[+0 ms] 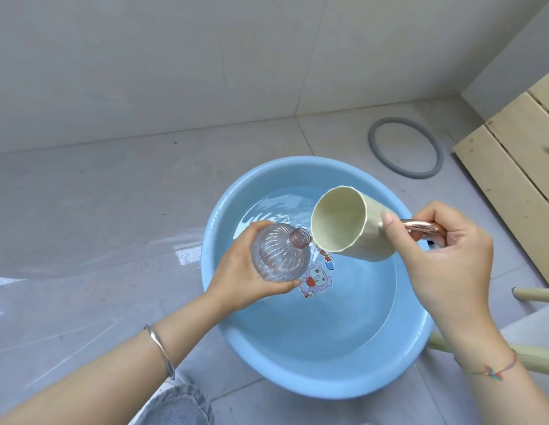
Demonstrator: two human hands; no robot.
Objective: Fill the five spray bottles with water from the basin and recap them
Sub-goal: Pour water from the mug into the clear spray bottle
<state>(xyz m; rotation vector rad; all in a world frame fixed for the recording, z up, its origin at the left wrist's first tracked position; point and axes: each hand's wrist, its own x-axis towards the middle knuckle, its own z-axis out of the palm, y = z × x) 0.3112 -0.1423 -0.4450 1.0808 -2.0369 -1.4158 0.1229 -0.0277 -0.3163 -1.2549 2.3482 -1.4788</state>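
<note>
A blue basin [297, 372] of water sits on the tiled floor. Over its left side my left hand [239, 280] grips a clear ribbed spray bottle [279, 256] with no cap, its open neck facing up and right. My right hand [445, 253] holds a cream cup [343, 222] by its copper handle [420, 227], thumb pressed on the cup's side. The cup is tipped on its side with its rim just beside the bottle neck, and a thin trickle of water runs from the rim. No other bottles or caps are in view.
A grey rubber ring [405, 148] lies on the floor behind the basin. A slatted wooden board [518, 167] stands at the right. A cream stool leg [537, 294] and seat edge are at the lower right. My jeans knee [178, 406] is at the bottom.
</note>
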